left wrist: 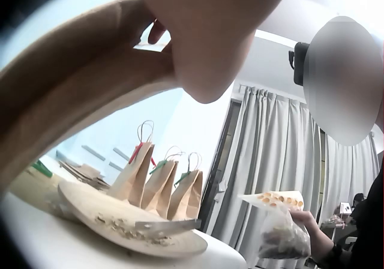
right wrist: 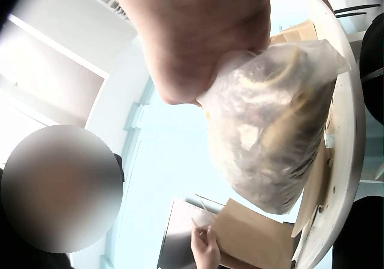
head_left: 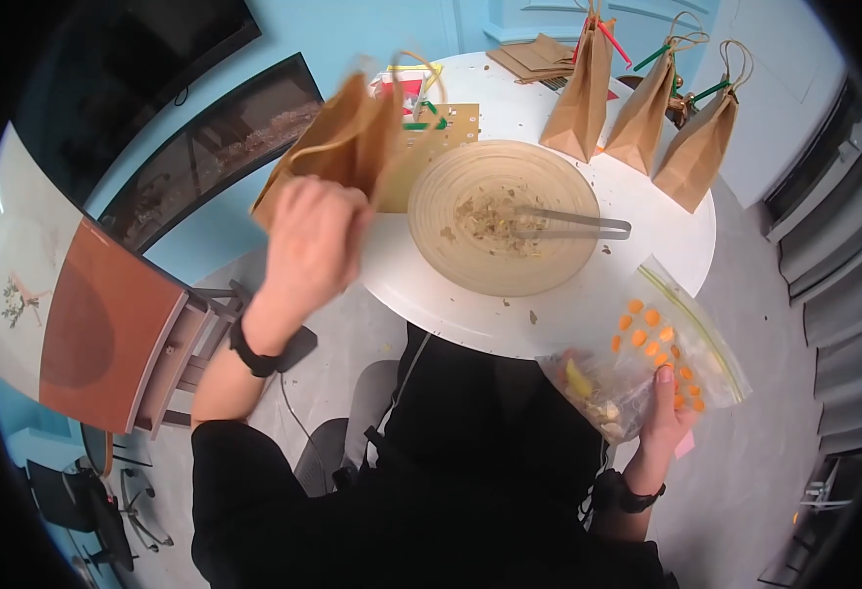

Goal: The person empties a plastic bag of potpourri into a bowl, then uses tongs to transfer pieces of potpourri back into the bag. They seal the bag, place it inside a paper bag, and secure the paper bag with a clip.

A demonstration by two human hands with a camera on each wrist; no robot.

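Observation:
My left hand [head_left: 315, 240] grips an opened brown paper bag [head_left: 338, 137] by its near side, raised over the left edge of the table. The bag has twisted paper handles and is slightly blurred in the head view. My right hand [head_left: 665, 417] pinches a clear zip bag [head_left: 593, 402] in front of the table's right edge, thumb on its face. Orange dots mark the zip bag, and dried mixed pieces fill its bottom. Between the hands a round wooden plate [head_left: 441, 240] carries a heap of dried bits, with metal tongs [head_left: 588, 226] lying across it.
Three standing paper bags [head_left: 580, 98] with red or green ties on their handles line the table's back right. Flat brown bags [head_left: 534, 57] lie at the back. Behind the plate is a gold board [head_left: 460, 123] with green ribbon. Crumbs dot the white table [head_left: 431, 314].

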